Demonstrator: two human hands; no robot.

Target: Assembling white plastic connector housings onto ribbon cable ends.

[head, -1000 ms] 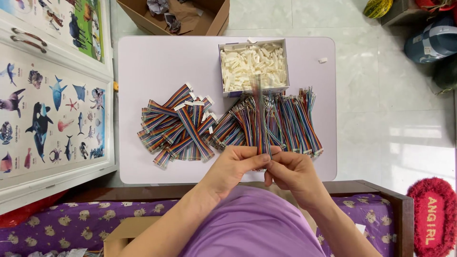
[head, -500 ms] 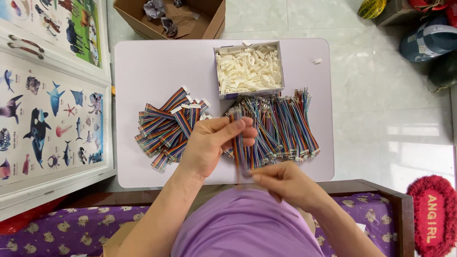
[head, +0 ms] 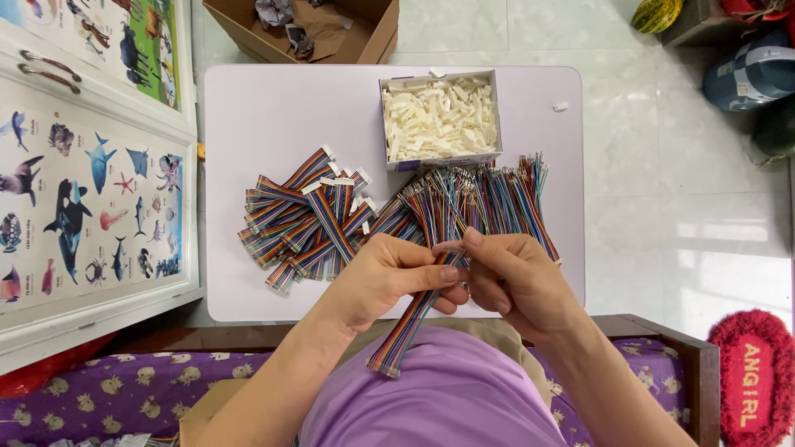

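Observation:
My left hand [head: 389, 277] and my right hand [head: 509, 277] meet over the near edge of a pale lilac table [head: 273, 116]. Between them they pinch one rainbow ribbon cable [head: 406, 331], whose free end hangs down toward my purple shirt. The fingertips grip its upper end. Just beyond the hands lies a pile of loose ribbon cables with bare ends [head: 489, 199]. To the left sits a heap of cables fitted with white connectors [head: 302, 219]. A small box of white plastic connectors [head: 440, 117] stands at the table's far side.
An open cardboard box [head: 315, 29] with scraps sits on the tiled floor beyond the table. A white cabinet door with sea-animal pictures [head: 83, 190] runs along the left. A wooden bench edge [head: 662, 339] and a red fuzzy mat [head: 749, 377] are at the right.
My left hand came back from the cable pile carrying a ribbon cable. Both hands now hold it together near my body, with its tail hanging downward.

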